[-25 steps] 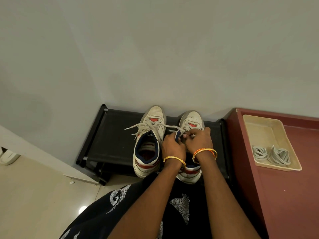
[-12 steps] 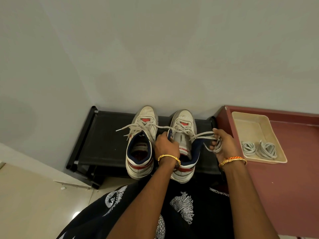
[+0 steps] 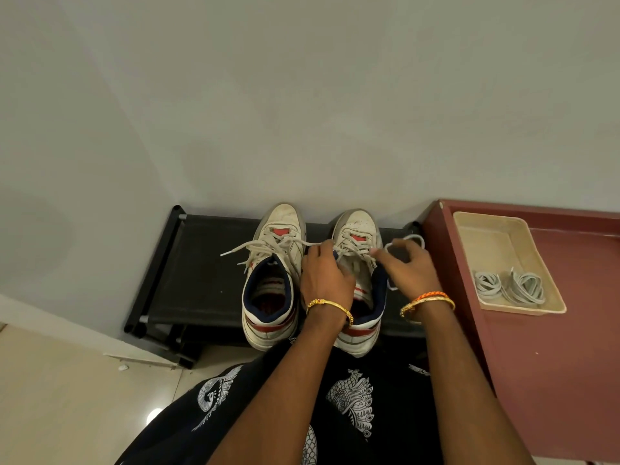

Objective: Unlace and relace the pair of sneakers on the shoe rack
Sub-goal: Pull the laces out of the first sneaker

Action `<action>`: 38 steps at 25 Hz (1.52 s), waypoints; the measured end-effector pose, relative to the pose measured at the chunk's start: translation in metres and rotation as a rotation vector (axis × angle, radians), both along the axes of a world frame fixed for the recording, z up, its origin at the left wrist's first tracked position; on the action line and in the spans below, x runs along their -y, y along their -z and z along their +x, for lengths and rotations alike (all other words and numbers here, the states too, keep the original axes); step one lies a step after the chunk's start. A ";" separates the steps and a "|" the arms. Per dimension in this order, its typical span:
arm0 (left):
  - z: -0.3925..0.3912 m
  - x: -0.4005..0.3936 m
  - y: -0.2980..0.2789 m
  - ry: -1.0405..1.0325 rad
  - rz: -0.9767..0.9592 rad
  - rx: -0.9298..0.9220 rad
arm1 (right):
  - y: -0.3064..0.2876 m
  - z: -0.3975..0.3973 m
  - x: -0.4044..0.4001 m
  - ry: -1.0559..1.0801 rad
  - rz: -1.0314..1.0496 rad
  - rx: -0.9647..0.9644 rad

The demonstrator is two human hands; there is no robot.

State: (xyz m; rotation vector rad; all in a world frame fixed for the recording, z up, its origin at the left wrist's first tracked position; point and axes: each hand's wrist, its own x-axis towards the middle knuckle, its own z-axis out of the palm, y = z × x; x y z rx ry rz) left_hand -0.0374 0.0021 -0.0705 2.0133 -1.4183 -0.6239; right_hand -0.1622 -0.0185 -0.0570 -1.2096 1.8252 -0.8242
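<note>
Two worn white leather sneakers with red and navy trim stand side by side on the black fabric-topped shoe rack (image 3: 204, 280), toes toward the rack's back edge at the wall, heels at its front edge, so each long axis runs front to back. The left sneaker (image 3: 271, 280) has its loosened cream lace trailing toward the rack's left end, and no hand is on it. The right sneaker (image 3: 357, 250) is the one being worked. The left hand (image 3: 323, 280) grips its inner collar and tongue, fingers curled over the edge, steadying it. The right hand (image 3: 411, 270) sits just beside the shoe's outer side, toward the rack's right end; its fingers pinch a loop of the pale grey flat lace (image 3: 414, 238), which runs back leftward into the upper eyelets. Drawing the lace out probably means pulling rightward, across the shoe's long axis, and the right hand is the nearer one. On the dark red counter (image 3: 553, 380), a beige plastic tray (image 3: 496, 229) holds two coiled grey spare laces (image 3: 510, 286).
</note>
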 end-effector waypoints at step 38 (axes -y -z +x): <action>0.013 0.064 -0.002 -0.366 0.211 -1.018 | 0.006 -0.004 0.033 0.063 0.323 0.177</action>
